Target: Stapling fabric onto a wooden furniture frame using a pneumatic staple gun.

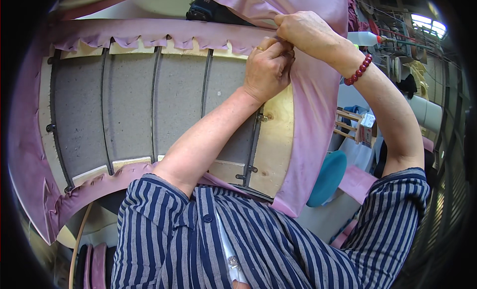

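A furniture frame lies bottom-up before me, with a grey backing panel (131, 95) crossed by several dark bars and bordered by pale wood (276, 140). Pinkish-purple upholstery material (310, 125) wraps its edges; along the far and near sides it is folded over and gathered in tucks. At the far right corner my left hand (268, 68), a ring on one finger, is closed on the material's edge. Just beyond it my right hand (305, 33) pinches the same material, its fingertips partly hidden. The two hands nearly touch. A red bead bracelet (358, 70) circles my right wrist.
A white bottle with a red tip (365, 39) stands at the far right. Below it are a small wooden rack (346, 124) and a round teal pad (326, 178). A dark object (211, 9) lies beyond the frame. Pink padded pieces (94, 264) sit at lower left.
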### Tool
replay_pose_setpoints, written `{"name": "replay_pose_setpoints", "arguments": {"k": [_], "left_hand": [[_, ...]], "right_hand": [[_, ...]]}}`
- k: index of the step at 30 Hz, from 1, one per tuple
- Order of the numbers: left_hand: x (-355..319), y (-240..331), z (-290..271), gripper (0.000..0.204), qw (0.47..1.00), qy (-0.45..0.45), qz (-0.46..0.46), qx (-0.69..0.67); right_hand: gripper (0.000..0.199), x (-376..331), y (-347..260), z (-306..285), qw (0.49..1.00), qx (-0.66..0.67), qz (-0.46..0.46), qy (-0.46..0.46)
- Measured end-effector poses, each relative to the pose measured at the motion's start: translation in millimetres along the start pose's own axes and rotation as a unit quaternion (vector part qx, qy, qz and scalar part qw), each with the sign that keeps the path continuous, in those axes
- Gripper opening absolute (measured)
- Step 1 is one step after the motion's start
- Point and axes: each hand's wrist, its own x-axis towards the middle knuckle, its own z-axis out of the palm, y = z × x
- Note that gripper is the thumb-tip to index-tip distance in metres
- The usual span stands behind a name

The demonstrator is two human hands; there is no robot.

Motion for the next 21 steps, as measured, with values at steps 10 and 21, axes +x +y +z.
{"name": "replay_pose_setpoints", "arguments": {"k": [10,21], "left_hand": [[-1,0,1,0.015,0.999,-0.024,0.015,-0.028],[1,4,-2,0.016,0.999,-0.024,0.014,-0.024]], "right_hand": [[0.007,-8,-6,-2,0.995,0.036,0.036,0.086],[0.010,-118,59,34,0.606,0.400,0.479,0.494]]}}
